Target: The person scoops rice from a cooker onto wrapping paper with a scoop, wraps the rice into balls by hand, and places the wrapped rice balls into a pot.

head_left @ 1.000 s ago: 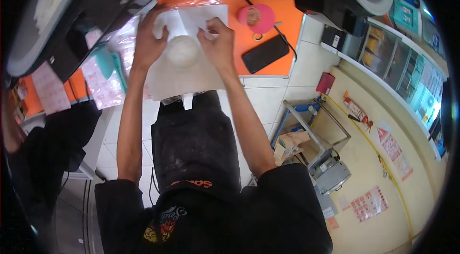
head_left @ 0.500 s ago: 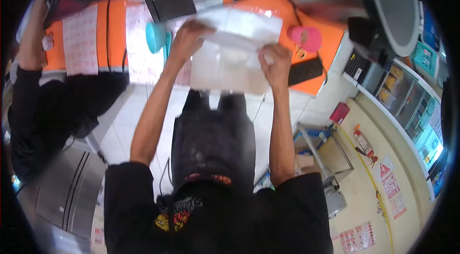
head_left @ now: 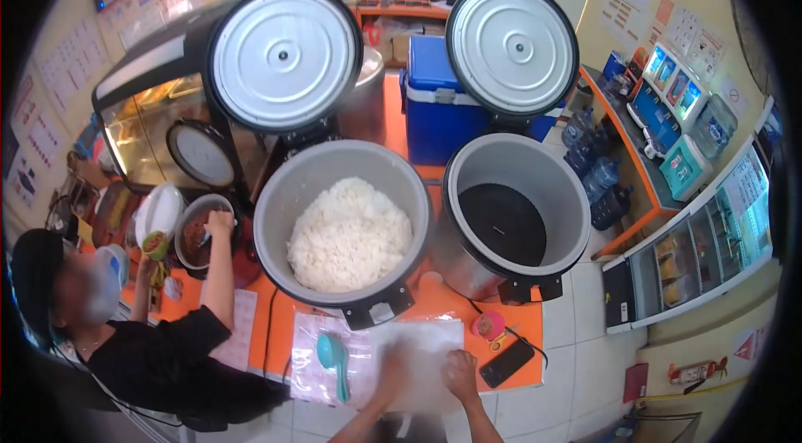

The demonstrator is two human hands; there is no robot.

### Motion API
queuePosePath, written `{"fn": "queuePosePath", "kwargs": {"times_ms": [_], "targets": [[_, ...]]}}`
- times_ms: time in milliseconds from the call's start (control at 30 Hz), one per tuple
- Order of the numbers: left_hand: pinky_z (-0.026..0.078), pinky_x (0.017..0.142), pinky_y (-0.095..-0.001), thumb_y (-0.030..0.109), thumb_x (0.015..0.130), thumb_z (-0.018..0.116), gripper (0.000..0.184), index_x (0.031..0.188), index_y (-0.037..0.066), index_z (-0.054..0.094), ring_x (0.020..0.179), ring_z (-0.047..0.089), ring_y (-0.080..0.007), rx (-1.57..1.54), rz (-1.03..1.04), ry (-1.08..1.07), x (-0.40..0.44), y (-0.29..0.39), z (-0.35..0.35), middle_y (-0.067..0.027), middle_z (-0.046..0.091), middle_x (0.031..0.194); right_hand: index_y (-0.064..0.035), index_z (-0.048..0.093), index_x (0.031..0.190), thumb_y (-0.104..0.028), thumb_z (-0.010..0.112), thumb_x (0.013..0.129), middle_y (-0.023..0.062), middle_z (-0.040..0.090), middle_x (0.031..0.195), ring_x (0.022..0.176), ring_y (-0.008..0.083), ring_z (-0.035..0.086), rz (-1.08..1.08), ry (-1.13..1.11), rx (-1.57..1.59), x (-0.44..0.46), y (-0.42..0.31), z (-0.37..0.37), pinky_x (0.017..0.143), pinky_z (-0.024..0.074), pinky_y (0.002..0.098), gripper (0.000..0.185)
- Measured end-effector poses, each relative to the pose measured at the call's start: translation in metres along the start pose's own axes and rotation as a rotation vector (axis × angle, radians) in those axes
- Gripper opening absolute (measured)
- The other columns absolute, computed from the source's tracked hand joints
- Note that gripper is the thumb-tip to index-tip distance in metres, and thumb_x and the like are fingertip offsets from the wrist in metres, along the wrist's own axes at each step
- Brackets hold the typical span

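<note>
A whitish sheet of wrapping paper (head_left: 430, 336) lies at the table's front edge, partly blurred. On its right side my right hand (head_left: 459, 374) is closed, fingers curled at the sheet's edge. My left hand (head_left: 399, 366) is over the sheet's left part, so smeared by motion that its fingers cannot be made out. Left of it, a teal rice scoop (head_left: 332, 353) rests on a plastic-covered printed sheet (head_left: 309, 372). Just beyond my hands stands an open rice cooker (head_left: 276, 217) with white rice (head_left: 351, 238) heaped inside.
A second open cooker (head_left: 576, 192) with a dark bottom stands at right. A pink cup (head_left: 487, 326), scissors (head_left: 499, 341) and a phone (head_left: 507, 362) lie near my right hand. At left a co-worker (head_left: 167, 351) reaches into a pot (head_left: 196, 234) and holds a green bowl (head_left: 154, 244).
My view has tilted up, bringing the cookers and the co-worker into sight. The sheet, held up between my hands before, is now lower on the table. My left hand has moved closer to my right.
</note>
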State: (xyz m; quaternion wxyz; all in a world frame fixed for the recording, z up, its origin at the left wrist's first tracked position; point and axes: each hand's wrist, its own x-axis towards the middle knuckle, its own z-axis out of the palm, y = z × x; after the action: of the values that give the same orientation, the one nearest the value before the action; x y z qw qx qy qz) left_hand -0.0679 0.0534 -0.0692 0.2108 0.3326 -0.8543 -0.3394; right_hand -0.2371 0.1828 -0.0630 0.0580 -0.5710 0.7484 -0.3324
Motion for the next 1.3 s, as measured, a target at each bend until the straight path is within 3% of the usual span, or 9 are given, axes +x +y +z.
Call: {"fn": "queuePosePath", "kwargs": {"times_ms": [233, 467, 600, 667, 800, 833, 1067, 1200, 1300], "targets": [[0.014, 0.117, -0.0537, 0.022, 0.088, 0.05, 0.067, 0.145, -0.007, 0.029, 0.147, 0.019, -0.0322, 0.433, 0.215, -0.348, -0.056, 0.005, 0.043, -0.0201, 0.024, 0.156, -0.0112, 0.064, 0.092, -0.009, 0.071, 0.066, 0.0107, 0.057, 0.113, 0.113, 0.0311, 0.05, 0.071, 0.043, 0.071, -0.015, 0.015, 0.004, 0.096, 0.0338, 0.0464, 0.027], [0.016, 0.117, -0.054, 0.027, 0.089, 0.049, 0.069, 0.146, -0.006, 0.029, 0.147, 0.02, -0.0298, 0.821, 0.371, -0.438, -0.065, -0.005, 0.031, -0.019, 0.023, 0.157, -0.006, 0.062, 0.097, -0.002, 0.068, 0.075, 0.0063, 0.063, 0.078, 0.074, 0.0229, 0.062, 0.57, 0.18, 0.468, -0.008, 0.06, 0.027, 0.071, 0.0493, 0.0325, 0.023], [0.012, 0.118, -0.0536, 0.031, 0.091, 0.048, 0.071, 0.149, -0.003, 0.026, 0.147, 0.021, -0.0267, 0.445, 0.294, -0.386, -0.064, -0.02, 0.03, -0.0155, 0.023, 0.158, -0.0032, 0.059, 0.112, -0.005, 0.066, 0.081, 0.0019, 0.063, 0.082, 0.078, 0.016, 0.06, 0.892, -0.242, 0.474, -0.02, 0.077, 0.023, 0.074, 0.0497, 0.0303, 0.032], [-0.005, 0.117, -0.0598, 0.034, 0.086, 0.054, 0.076, 0.146, -0.005, 0.03, 0.15, 0.004, -0.0313, 0.725, 0.489, -0.361, -0.075, -0.032, 0.034, -0.0222, 0.019, 0.158, -0.0032, 0.058, 0.109, -0.016, 0.07, 0.084, 0.0055, 0.062, 0.09, 0.086, 0.019, 0.059, 0.638, 0.087, 0.6, -0.053, 0.094, 0.055, 0.079, 0.049, 0.0356, 0.03], [0.003, 0.119, -0.0523, 0.045, 0.089, 0.054, 0.076, 0.143, -0.005, 0.037, 0.148, 0.017, -0.0273, 0.351, 0.256, -0.451, -0.068, 0.0, 0.008, -0.0198, 0.026, 0.156, -0.0063, 0.059, 0.086, -0.03, 0.077, 0.08, 0.0073, 0.063, 0.069, 0.064, 0.0209, 0.061, 0.786, -0.129, 0.432, -0.102, 0.085, 0.045, 0.063, 0.0531, 0.042, 0.03], [0.004, 0.12, -0.0504, 0.047, 0.09, 0.054, 0.076, 0.142, -0.005, 0.038, 0.147, 0.021, -0.0263, 0.278, 0.195, -0.436, -0.069, 0.003, 0.001, -0.0193, 0.028, 0.155, -0.0071, 0.055, 0.084, -0.019, 0.074, 0.084, 0.0054, 0.059, 0.068, 0.056, 0.0149, 0.056, 0.856, 0.199, 0.783, -0.108, 0.068, 0.05, 0.052, 0.0505, 0.0347, 0.022], [0.005, 0.118, -0.0577, 0.069, 0.058, 0.074, 0.104, 0.132, 0.0, 0.051, 0.149, 0.012, -0.0295, 0.302, 0.203, -0.537, -0.059, 0.036, -0.035, -0.019, 0.018, 0.159, -0.003, 0.036, 0.119, -0.019, 0.071, 0.089, 0.0171, 0.069, 0.081, 0.066, 0.0217, 0.069, 1.233, 0.07, 1.048, -0.091, -0.014, -0.019, 0.059, 0.0502, 0.0271, 0.048], [0.003, 0.118, -0.0575, 0.067, 0.052, 0.077, 0.103, 0.129, 0.002, 0.055, 0.149, 0.01, -0.0285, 0.391, 0.198, -0.633, -0.054, 0.039, -0.045, -0.0177, 0.014, 0.16, 0.001, 0.042, 0.112, -0.025, 0.073, 0.087, 0.0105, 0.063, 0.073, 0.064, 0.0236, 0.067, 1.2, 0.021, 0.6, -0.066, -0.032, -0.018, 0.061, 0.0514, 0.0312, 0.048], [0.002, 0.119, -0.0568, 0.064, 0.056, 0.077, 0.099, 0.129, 0.002, 0.055, 0.149, 0.012, -0.0278, 0.391, 0.197, -0.658, -0.054, 0.035, -0.047, -0.0169, 0.017, 0.159, 0.0038, 0.046, 0.118, -0.027, 0.077, 0.081, 0.0185, 0.057, 0.102, 0.099, 0.0317, 0.061, 0.623, 0.069, 0.156, -0.077, -0.009, 0.004, 0.082, 0.0485, 0.0408, 0.057]]}}
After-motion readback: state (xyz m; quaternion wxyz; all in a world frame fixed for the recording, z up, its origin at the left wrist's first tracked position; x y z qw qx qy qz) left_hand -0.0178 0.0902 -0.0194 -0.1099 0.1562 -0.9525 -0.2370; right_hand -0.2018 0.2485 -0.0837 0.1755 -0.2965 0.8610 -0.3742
